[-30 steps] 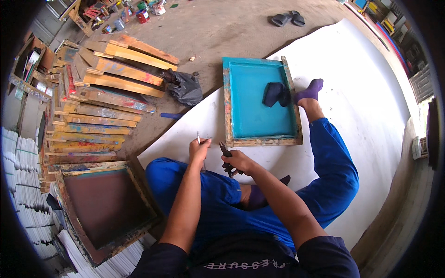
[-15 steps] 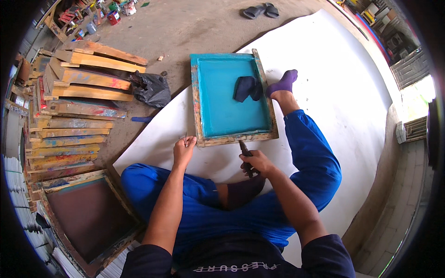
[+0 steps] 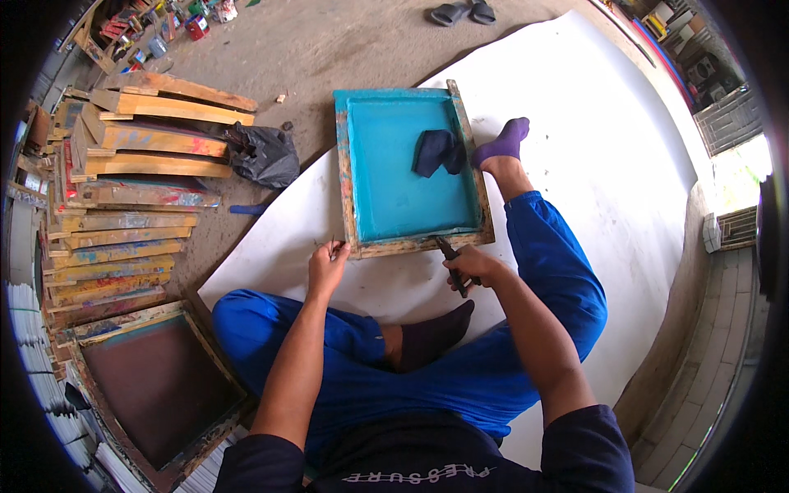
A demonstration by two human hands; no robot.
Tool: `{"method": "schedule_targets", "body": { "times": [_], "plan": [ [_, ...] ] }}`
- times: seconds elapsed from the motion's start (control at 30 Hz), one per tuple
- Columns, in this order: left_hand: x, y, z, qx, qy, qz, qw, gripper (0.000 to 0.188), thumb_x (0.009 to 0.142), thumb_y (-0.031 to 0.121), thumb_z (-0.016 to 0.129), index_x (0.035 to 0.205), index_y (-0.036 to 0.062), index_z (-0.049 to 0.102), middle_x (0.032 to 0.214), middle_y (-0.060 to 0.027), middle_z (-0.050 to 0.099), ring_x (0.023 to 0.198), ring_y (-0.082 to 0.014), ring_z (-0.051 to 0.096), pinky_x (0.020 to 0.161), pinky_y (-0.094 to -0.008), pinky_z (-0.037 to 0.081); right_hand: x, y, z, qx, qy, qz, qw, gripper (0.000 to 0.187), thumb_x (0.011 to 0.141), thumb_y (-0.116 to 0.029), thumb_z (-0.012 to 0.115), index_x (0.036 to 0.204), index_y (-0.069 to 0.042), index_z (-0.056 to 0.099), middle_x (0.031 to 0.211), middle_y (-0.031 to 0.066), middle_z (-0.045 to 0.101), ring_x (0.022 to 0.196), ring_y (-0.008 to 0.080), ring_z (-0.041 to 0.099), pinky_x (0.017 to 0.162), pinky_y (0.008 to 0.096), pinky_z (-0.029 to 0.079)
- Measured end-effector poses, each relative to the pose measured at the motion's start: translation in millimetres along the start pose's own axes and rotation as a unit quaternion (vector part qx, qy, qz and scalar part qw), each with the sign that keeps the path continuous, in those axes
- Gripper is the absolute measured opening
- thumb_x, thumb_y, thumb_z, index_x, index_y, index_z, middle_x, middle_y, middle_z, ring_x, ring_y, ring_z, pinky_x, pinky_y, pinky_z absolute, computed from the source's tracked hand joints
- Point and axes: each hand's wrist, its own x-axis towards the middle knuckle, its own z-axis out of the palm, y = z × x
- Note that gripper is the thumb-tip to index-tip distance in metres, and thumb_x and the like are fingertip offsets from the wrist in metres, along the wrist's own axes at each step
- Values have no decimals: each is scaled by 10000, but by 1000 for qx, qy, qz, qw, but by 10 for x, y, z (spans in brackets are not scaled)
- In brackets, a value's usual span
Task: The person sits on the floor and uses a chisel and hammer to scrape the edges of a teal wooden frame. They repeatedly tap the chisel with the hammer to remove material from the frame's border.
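A wooden screen-printing frame (image 3: 346, 193) with turquoise mesh lies flat in front of me, and a dark folded cloth (image 3: 434, 154) rests on its right part. My right hand (image 3: 475, 266) is closed around a pair of dark pliers (image 3: 445, 246). Their jaws reach the frame's near rail, right of its middle. At the frame's near left corner is my left hand (image 3: 328, 267), fingers pinched together. Whatever sits between those fingertips is too small to make out.
White sheeting (image 3: 608, 164) covers the floor under the frame. Several stacked wooden frames (image 3: 156, 168) stand at left beside a black plastic bag (image 3: 265, 156). A brown-meshed frame (image 3: 156, 386) lies near left. Sandals (image 3: 452, 14) and paint cans (image 3: 196, 27) are at the back.
My right hand and the pliers have moved right and a little away from me, the jaws now over the near rail. My left hand stays at the corner.
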Motion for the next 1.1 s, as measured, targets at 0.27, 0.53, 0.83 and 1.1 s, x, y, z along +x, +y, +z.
{"method": "schedule_targets", "body": {
  "times": [0.27,0.53,0.83,1.1],
  "plan": [
    [31,62,-3,4,-11,-20,1000,345,936,301,718,1018,-34,718,874,-178,744,827,-293,726,782,-389,547,-20,-317,-29,-194,55,24,979,297,931,-205,622,944,91,642,777,189,688,592,293,691,440,464,543],
    [51,-22,32,20,-12,-20,1000,378,930,315,723,1056,-41,711,955,-209,745,892,-324,730,801,-404,552,-96,-51,293,-348,253,-99,897,374,872,-229,584,1054,75,706,970,290,720,952,456,705,864,520,558],
    [13,32,1,23,3,-3,1000,364,930,318,723,1044,-28,724,879,-173,745,825,-298,726,756,-388,546,46,251,382,-284,294,-127,904,361,908,-308,606,1046,11,702,965,295,706,972,489,671,878,564,519],
    [-112,147,-164,-90,-85,12,992,300,943,292,731,1050,12,750,823,-36,717,748,-132,651,691,-305,508,-133,72,967,-209,142,-235,939,379,930,-342,649,1052,14,693,886,235,722,833,408,708,757,505,554]
  ]
}}
